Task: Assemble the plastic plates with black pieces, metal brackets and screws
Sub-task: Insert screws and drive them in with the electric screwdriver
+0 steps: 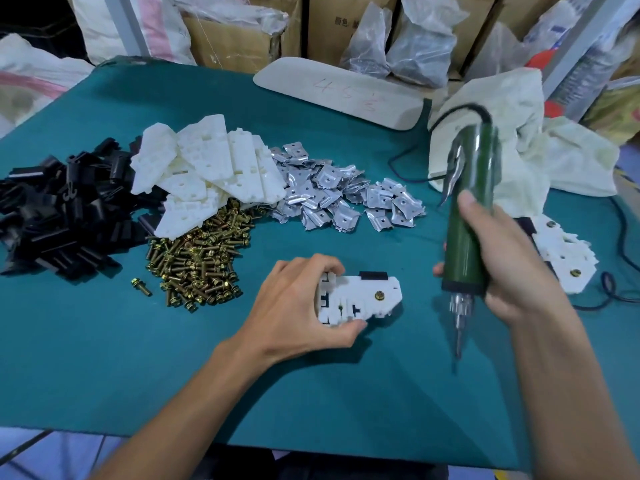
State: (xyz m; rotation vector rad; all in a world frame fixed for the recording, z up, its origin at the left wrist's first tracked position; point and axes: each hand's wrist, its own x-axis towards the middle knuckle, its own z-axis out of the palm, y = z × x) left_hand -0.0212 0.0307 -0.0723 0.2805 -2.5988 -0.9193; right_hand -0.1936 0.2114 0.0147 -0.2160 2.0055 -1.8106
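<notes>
My left hand (298,306) grips a white plastic plate (360,297) on the green table; the plate carries a black piece (373,275) at its far edge and one brass screw (379,296) near its right end. My right hand (502,268) holds a green electric screwdriver (467,223) upright, its bit (459,336) hanging to the right of the plate, apart from it. Loose parts lie in heaps at the left: black pieces (59,216), white plates (207,168), brass screws (201,261), metal brackets (339,195).
Finished plates (568,261) are stacked at the right behind my right hand. A single screw (141,286) lies apart from the heap. A crumpled cloth (512,140), a pale board (339,91) and the screwdriver's black cord (620,251) occupy the back and right. Boxes and bags stand behind the table.
</notes>
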